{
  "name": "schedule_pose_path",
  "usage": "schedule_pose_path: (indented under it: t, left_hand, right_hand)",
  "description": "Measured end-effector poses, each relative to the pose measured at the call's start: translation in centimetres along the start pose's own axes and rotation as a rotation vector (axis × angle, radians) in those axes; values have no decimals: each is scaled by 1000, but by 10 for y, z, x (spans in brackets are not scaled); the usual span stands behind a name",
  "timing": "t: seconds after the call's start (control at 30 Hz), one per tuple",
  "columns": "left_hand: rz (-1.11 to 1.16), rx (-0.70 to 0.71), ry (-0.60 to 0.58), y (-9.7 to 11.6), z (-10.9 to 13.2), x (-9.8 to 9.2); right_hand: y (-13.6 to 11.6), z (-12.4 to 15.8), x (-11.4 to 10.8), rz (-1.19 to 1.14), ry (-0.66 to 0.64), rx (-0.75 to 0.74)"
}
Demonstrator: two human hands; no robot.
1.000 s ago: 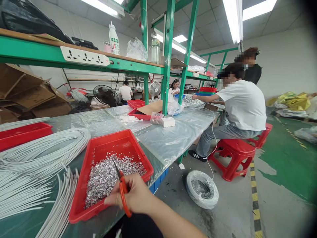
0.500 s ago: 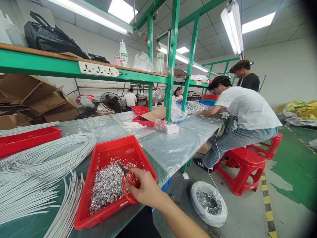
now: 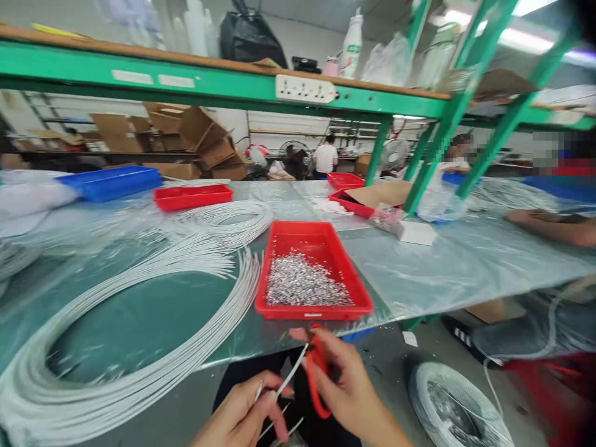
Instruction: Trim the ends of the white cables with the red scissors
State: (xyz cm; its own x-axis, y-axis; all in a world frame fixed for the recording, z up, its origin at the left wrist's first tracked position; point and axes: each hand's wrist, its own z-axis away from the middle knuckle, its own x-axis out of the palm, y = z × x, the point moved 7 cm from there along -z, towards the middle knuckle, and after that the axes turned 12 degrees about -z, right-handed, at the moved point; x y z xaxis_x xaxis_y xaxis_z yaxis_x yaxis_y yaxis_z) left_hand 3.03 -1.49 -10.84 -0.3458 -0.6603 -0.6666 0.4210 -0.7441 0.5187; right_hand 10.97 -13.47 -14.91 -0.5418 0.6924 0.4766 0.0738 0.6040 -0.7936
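Green steel shelving stands over a long workbench covered in clear plastic sheet, with more benches and a seated person in a white top far behind. Just below the bench's near edge, the right hand grips a pair of red-handled scissors, fingers curled through and around the loops; the picture is too blurred to show whether the blades are apart or together. The left hand is just beside it, fingers pinched on thin white wires that run up toward the scissors, while a few loose wire ends hang below the fingers. Directly above both hands, at the near edge of the bench, sits a red tray holding a heap of small silvery bits. Left of the tray, a big coil of white cable sweeps across the bench, touching the tray's left side. A second, smaller coil lies behind it, near another red tray and a blue tray toward the far edge. On the floor at the right stands a wrapped spool of white cable. Another person's forearm rests on the bench at the right edge. A white power strip is fixed to the shelf rail overhead.
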Motion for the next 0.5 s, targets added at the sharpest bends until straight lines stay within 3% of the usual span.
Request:
schedule_pose_path:
  t: [0.07,0.23,0.37,0.43,0.5]
  left_hand:
    - [1,34,-49,5,-2,1]
    - [105,125,16,18,-7,1]
    - [90,144,197,21,-12,-8]
    - [38,117,286,20,-11,-14]
    - [38,107,314,20,-10,-17]
  right_hand:
    - [2,-2,0,-131,71,-11]
    - [19,1,21,-217,-58,85]
    - [27,13,8,-135,-148,134]
    - [28,23,4,-127,-293,224]
    - [34,35,-2,-171,-354,435]
